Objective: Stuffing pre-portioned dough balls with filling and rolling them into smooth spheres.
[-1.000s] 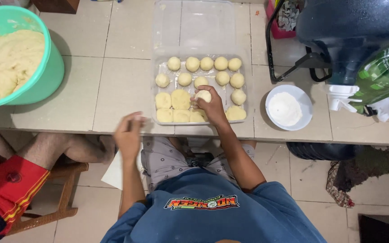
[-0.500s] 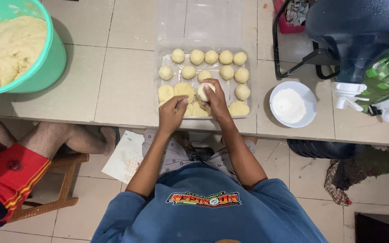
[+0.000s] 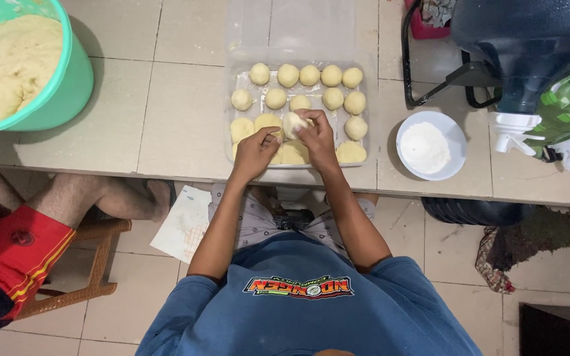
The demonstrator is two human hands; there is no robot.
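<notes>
Before you runs a pale tiled counter [image 3: 166, 105]. At twelve o'clock on it sits a clear plastic tray [image 3: 364, 112] of dough balls, at ten o'clock a green tub [image 3: 67, 86] of dough, at two o'clock a white bowl [image 3: 453, 135] of flour.

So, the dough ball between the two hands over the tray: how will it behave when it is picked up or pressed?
The dough ball is probably soft: the pieces at the front of the tray look flattened. It likely dents under the left hand and right hand. Being rounded, it may roll a little. It could be slightly sticky; a bowl of white powder stands nearby.
</notes>
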